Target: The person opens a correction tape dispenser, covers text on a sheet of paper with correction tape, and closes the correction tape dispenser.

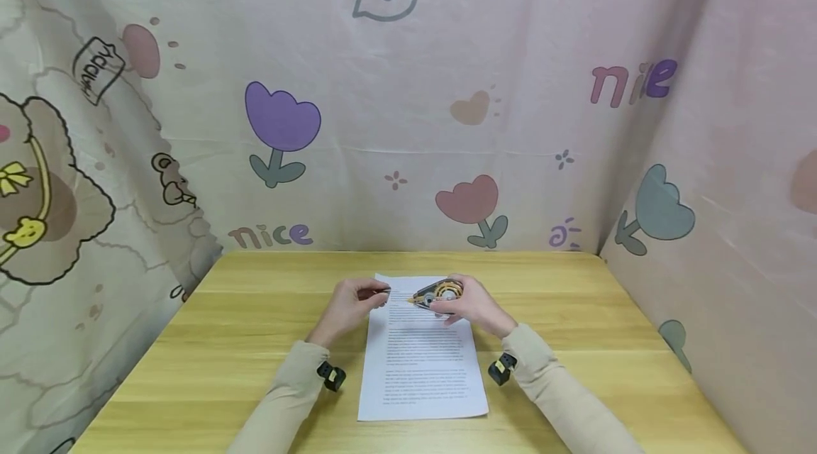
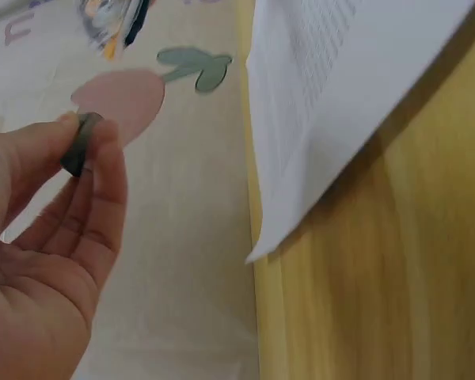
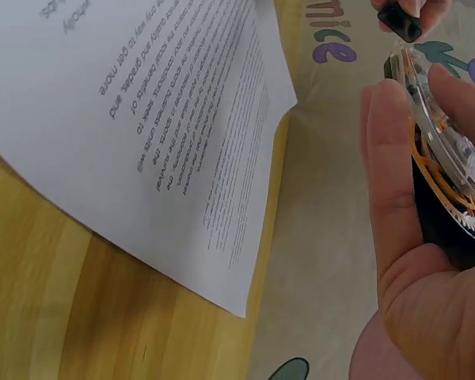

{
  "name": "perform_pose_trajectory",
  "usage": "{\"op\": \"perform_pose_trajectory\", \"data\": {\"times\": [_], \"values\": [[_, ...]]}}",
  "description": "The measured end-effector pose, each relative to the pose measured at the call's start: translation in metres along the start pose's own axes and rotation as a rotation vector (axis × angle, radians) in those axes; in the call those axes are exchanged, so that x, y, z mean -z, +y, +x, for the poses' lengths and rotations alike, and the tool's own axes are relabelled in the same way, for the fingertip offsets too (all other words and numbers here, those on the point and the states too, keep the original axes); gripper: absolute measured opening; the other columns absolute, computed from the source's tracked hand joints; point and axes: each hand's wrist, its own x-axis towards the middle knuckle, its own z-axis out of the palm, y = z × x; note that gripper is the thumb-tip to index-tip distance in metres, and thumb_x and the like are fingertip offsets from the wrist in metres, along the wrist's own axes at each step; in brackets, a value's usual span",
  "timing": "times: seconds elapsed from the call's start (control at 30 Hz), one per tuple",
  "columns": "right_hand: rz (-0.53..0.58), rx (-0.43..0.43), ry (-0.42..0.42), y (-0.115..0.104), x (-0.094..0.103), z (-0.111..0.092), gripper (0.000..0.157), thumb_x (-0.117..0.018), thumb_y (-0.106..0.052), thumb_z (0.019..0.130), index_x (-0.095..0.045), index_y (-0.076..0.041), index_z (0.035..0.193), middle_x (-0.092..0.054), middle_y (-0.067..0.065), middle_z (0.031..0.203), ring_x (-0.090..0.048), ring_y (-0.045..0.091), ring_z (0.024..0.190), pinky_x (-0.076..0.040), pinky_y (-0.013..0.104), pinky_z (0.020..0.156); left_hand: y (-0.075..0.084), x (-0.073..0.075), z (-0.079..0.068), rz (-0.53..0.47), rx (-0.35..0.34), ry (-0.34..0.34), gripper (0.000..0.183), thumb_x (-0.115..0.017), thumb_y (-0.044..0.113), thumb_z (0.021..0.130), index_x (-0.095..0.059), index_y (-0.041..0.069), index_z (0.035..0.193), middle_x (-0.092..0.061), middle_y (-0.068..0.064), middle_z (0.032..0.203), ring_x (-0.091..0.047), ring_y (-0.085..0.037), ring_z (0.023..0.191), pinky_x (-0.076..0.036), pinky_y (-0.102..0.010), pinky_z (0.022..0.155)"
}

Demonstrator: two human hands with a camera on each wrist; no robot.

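Observation:
My right hand [image 1: 477,306] grips a correction tape [image 1: 440,291] with a clear and dark body and orange wheels inside. Its narrow tip points left, toward my other hand. Between thumb and fingertips, my left hand [image 1: 349,306] pinches a small dark cap [image 2: 81,146]. In the right wrist view the cap [image 3: 399,22] is apart from the tape's tip. Both hands are above the upper part of a printed sheet of paper [image 1: 424,408], which lies lengthwise before me.
The sheet lies on a light wooden table [image 1: 255,340]; some of its edges curl up in the wrist views. Behind the table's far edge hangs a patterned curtain [image 1: 396,106], and more curtain hangs along both sides. Each wrist wears a small black camera [image 1: 330,375].

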Motion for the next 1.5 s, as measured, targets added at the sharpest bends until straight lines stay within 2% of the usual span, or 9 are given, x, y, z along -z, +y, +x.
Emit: {"op": "perform_pose_trajectory", "data": {"times": [0.13,0.2,0.33,0.47,0.63,0.77,1.1,1.4,1.5], "values": [[-0.026,-0.010,0.024,0.001,0.001,-0.002,0.053,-0.081,-0.023,0.082,-0.054,-0.001,0.123,-0.071,0.015,0.095,-0.074,0.028,0.078,-0.060,0.049,0.063,-0.003,0.008,0.001,0.063,-0.002,0.052,0.013,-0.072,0.011,0.089,-0.075,0.010,0.101,-0.074,-0.004,0.093,-0.067,-0.016,0.078,-0.055,-0.024,0.066],[-0.046,-0.009,0.022,0.001,0.000,-0.002,0.052,-0.080,-0.024,0.082,-0.054,-0.002,0.121,-0.070,0.015,0.094,-0.073,0.032,0.078,-0.060,0.051,0.062,-0.005,0.012,0.002,0.100,-0.008,0.068,0.012,-0.072,0.012,0.089,-0.075,0.011,0.100,-0.074,-0.003,0.092,-0.064,-0.015,0.077,-0.053,-0.023,0.064],[-0.086,-0.003,0.034,0.003,-0.002,-0.001,0.049,-0.080,-0.024,0.081,-0.055,-0.003,0.118,-0.069,0.015,0.094,-0.072,0.038,0.080,-0.060,0.049,0.057,-0.012,0.019,0.001,0.168,0.004,0.072,0.012,-0.069,0.014,0.091,-0.074,0.010,0.102,-0.073,-0.002,0.091,-0.063,-0.014,0.080,-0.052,-0.025,0.068],[-0.117,0.002,0.084,0.005,-0.002,0.002,0.050,-0.084,-0.024,0.078,-0.058,-0.007,0.117,-0.070,0.016,0.095,-0.072,0.036,0.075,-0.059,0.046,0.051,-0.019,0.025,0.001,0.254,0.040,0.079,0.016,-0.066,0.015,0.093,-0.073,0.009,0.107,-0.073,-0.004,0.095,-0.064,-0.015,0.083,-0.053,-0.030,0.074],[-0.168,0.015,0.119,0.006,-0.002,0.005,0.045,-0.085,-0.027,0.075,-0.064,-0.010,0.112,-0.071,0.010,0.089,-0.070,0.028,0.069,-0.057,0.046,0.050,-0.026,0.035,0.000,0.381,0.090,0.069,0.014,-0.066,0.011,0.091,-0.071,0.006,0.103,-0.073,-0.008,0.093,-0.065,-0.014,0.075,-0.055,-0.030,0.068],[-0.161,0.022,0.134,0.007,-0.004,0.005,0.040,-0.085,-0.029,0.075,-0.068,-0.010,0.106,-0.071,0.005,0.082,-0.068,0.024,0.067,-0.057,0.046,0.051,-0.032,0.043,0.000,0.435,0.131,0.051,0.009,-0.067,0.006,0.089,-0.069,0.001,0.097,-0.071,-0.010,0.087,-0.063,-0.016,0.070,-0.055,-0.031,0.064],[-0.043,0.003,0.088,0.008,-0.008,0.005,0.039,-0.083,-0.013,0.077,-0.066,0.000,0.109,-0.072,0.015,0.095,-0.073,0.024,0.076,-0.061,0.038,0.058,-0.036,0.054,0.001,0.506,0.201,-0.031,0.004,-0.070,0.003,0.086,-0.072,0.000,0.088,-0.070,-0.011,0.086,-0.063,-0.020,0.076,-0.055,-0.035,0.068],[-0.025,0.027,0.057,0.006,-0.014,0.002,0.031,-0.077,-0.007,0.082,-0.067,0.001,0.110,-0.073,0.018,0.097,-0.071,0.040,0.088,-0.061,0.049,0.067,-0.045,0.060,0.001,0.543,0.218,-0.015,0.004,-0.071,0.001,0.084,-0.071,-0.002,0.086,-0.069,-0.010,0.082,-0.061,-0.021,0.075,-0.053,-0.036,0.068],[-0.032,0.044,0.049,0.002,-0.015,-0.002,0.032,-0.077,-0.006,0.082,-0.066,0.001,0.112,-0.072,0.018,0.099,-0.071,0.040,0.088,-0.061,0.049,0.068,-0.047,0.061,0.000,0.547,0.229,-0.014,0.003,-0.070,0.001,0.085,-0.072,-0.002,0.086,-0.069,-0.010,0.083,-0.061,-0.021,0.075,-0.053,-0.037,0.067]]}}
